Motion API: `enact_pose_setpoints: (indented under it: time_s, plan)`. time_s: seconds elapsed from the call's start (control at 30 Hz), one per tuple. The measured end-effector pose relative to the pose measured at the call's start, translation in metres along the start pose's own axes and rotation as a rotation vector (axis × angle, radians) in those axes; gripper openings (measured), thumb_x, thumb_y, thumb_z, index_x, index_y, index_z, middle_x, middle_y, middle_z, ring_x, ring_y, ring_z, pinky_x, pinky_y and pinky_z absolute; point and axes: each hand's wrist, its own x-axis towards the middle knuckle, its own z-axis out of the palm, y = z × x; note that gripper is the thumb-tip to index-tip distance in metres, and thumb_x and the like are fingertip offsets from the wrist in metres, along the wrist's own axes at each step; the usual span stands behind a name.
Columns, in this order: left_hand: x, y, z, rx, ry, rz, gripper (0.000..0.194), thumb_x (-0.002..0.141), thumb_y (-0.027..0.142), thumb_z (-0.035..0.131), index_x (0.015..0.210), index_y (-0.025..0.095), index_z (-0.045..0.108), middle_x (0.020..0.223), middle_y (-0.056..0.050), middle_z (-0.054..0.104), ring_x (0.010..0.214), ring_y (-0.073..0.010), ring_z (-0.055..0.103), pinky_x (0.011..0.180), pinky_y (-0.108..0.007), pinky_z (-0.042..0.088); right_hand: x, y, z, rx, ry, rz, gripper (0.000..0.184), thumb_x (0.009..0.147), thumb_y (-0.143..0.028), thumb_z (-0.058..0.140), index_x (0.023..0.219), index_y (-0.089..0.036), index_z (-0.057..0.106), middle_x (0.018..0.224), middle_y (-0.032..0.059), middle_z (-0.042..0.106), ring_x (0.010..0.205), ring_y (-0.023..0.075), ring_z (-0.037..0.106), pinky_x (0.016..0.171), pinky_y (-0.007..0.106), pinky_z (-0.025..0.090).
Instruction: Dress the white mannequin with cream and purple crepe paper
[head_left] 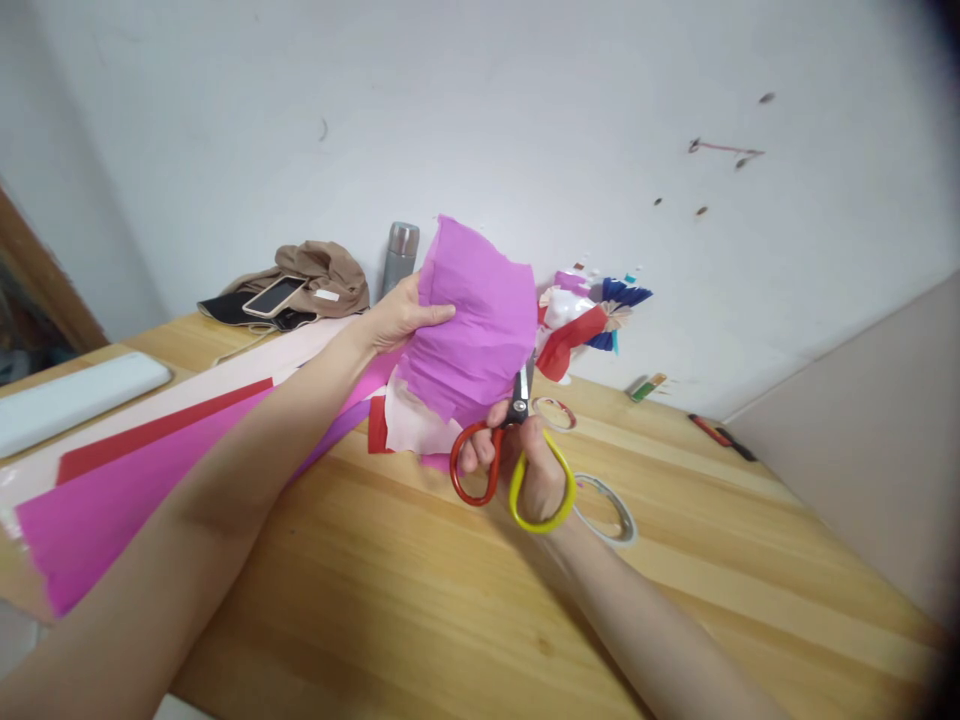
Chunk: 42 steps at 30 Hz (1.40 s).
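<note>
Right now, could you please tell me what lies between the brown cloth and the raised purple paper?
A grey bottle and, lower down, the left hand, as the head view shows.

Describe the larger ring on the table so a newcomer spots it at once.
On the wooden table, look just right of the yellow handle of the scissors. There lies a flat, pale grey ring. It is plainly bigger and greyer than the red-and-white ring beyond it.
</note>
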Motion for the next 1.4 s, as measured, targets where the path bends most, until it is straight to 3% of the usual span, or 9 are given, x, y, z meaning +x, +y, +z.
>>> enact_pose_setpoints:
  time_s: [0.33,0.53,0.87,1.13,1.4]
  plan:
    - [-0.0002,0.0045,0.0032,0.001,0.076,-0.012,0.05,0.07,0.021,0.085,0.115,0.014,0.065,0.115,-0.008,0.074,0.126,-0.0328,0.06,0.111,-0.046,0.045,-0.0013,-0.0019,-0.0007,0.003,-0.007,0.023,0.047,0.077,-0.071,0.065,0.085,-0.026,0.055,0.054,-0.0052,0.051,0.051,0.0185,0.059,0.051,0.035,0.053]
    - [-0.0035,0.0083,0.0067,-0.14,0.016,-0.021,0.059,0.062,0.024,0.092,0.113,0.013,0.065,0.116,-0.012,0.074,0.117,-0.0317,0.065,0.11,-0.047,0.047,0.0016,-0.0023,-0.0021,-0.011,0.011,0.039,0.048,0.078,-0.072,0.063,0.083,-0.025,0.054,0.051,-0.0059,0.049,0.047,0.0175,0.056,0.05,0.034,0.051]
    - [-0.0007,0.0028,0.0015,-0.14,0.008,-0.015,0.051,0.065,0.021,0.089,0.111,0.015,0.066,0.112,-0.01,0.075,0.12,-0.0319,0.064,0.11,-0.046,0.047,-0.0032,-0.0033,0.001,-0.037,-0.03,0.045,0.047,0.077,-0.071,0.065,0.086,-0.026,0.054,0.055,-0.0049,0.052,0.05,0.019,0.06,0.049,0.034,0.052]
    - [0.0,-0.0014,0.0042,-0.105,0.039,-0.051,0.054,0.06,0.025,0.091,0.109,0.016,0.067,0.115,-0.01,0.075,0.122,-0.0328,0.063,0.11,-0.045,0.047,-0.0002,-0.0047,0.002,-0.049,0.014,-0.02,0.047,0.075,-0.069,0.068,0.086,-0.025,0.055,0.058,-0.0026,0.055,0.059,0.0219,0.065,0.054,0.037,0.054]
    - [-0.0019,0.0019,0.0075,-0.13,0.01,-0.063,0.057,0.06,0.023,0.092,0.109,0.013,0.065,0.114,-0.013,0.074,0.122,-0.0354,0.063,0.112,-0.05,0.045,0.0006,-0.0073,0.0038,-0.046,0.018,-0.044,0.046,0.077,-0.069,0.066,0.087,-0.025,0.056,0.061,-0.0031,0.056,0.052,0.0169,0.057,0.049,0.033,0.049]
